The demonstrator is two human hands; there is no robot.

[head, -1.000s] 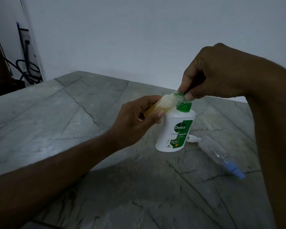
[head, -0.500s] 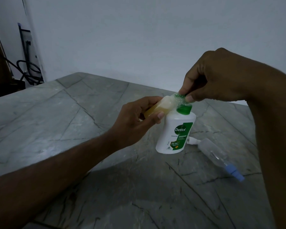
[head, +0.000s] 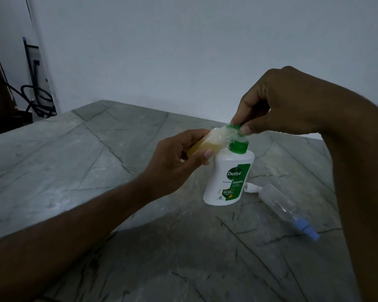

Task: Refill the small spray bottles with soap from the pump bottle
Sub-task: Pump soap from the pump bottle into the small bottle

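A white Dettol pump bottle (head: 227, 179) with a green collar stands upright on the grey stone table (head: 74, 171). My right hand (head: 277, 103) pinches its green pump head (head: 235, 128) from above. My left hand (head: 175, 162) grips a small clear spray bottle (head: 207, 141), tilted, with its mouth against the pump spout. Yellowish soap lies in its lower part and foam near the mouth. A second small spray bottle (head: 277, 201), clear with a blue cap, lies on its side right of the pump bottle.
A small white spray top (head: 252, 188) lies on the table just behind the lying bottle. Dark cables (head: 38, 99) hang by the wall at the far left. A pale wall rises behind the table's far edge.
My right hand and the pump head have risen slightly. More foam shows at the mouth of the held bottle. My left hand stays where it was.
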